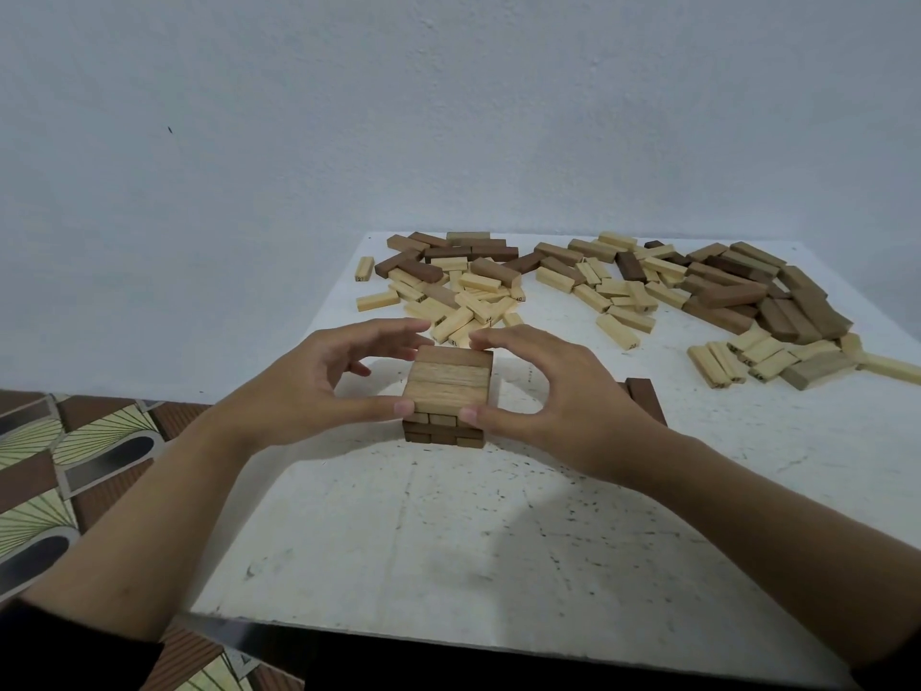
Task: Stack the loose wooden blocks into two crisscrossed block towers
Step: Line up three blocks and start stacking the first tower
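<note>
The left hand (319, 386) and right hand (548, 391) each pinch the top of the tower (445, 391), mid-tabletop (448, 541), thumbs in front, fingers behind. The blocks look light, stiff and smooth (easily nudged askew), so squeeze gently on opposite faces.

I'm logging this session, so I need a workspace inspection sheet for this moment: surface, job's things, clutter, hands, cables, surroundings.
Surface: white speckled table.
Job's things: short crisscrossed tower near centre; loose blocks heaped at far side; dark blocks to its right.
Clutter: nothing seen.
Grippers: left hand and right hand pinch tower's top layer.
Cables: nothing seen.
Surroundings: patterned floor, pale wall.
</note>
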`<state>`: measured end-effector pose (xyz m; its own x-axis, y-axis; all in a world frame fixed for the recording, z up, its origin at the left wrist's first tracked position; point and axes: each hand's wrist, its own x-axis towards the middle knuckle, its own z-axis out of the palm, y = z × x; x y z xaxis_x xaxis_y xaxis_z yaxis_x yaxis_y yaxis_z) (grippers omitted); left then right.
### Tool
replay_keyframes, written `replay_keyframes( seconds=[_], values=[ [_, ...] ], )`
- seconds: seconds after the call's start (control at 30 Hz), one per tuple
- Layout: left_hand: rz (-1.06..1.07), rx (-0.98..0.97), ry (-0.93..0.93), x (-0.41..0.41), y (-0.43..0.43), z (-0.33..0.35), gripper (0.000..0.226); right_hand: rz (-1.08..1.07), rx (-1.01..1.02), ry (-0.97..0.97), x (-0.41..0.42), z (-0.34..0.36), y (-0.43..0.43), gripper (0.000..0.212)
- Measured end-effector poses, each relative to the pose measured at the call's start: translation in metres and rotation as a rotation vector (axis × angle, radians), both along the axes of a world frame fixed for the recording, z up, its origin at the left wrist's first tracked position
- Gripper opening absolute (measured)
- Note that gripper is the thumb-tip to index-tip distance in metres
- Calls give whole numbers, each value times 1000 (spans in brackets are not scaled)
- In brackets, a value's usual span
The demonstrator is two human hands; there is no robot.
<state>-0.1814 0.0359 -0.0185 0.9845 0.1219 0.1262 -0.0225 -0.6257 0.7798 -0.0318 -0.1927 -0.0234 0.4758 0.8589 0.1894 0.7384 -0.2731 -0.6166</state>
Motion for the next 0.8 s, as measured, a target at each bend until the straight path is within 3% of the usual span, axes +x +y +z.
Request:
replay_keyframes(
  seconds=[0.27,0.37,0.57,0.67,0.8],
  values=[
    [10,9,-2,1,-2,2,66,-24,10,19,-4,5,-2,75],
    [81,44,-69,2,-10,7,55,-45,63,18,-4,7,-7,65],
    [134,208,-335,8,-59,28,23,-174,231,-7,12,12,-42,19],
    [72,368,-353,19,-89,33,21,-230,233,-51,28,9,-66,17],
    [-8,650,-308,35,-132,28,29,-246,101,-131,47,4,-95,30]
  ],
)
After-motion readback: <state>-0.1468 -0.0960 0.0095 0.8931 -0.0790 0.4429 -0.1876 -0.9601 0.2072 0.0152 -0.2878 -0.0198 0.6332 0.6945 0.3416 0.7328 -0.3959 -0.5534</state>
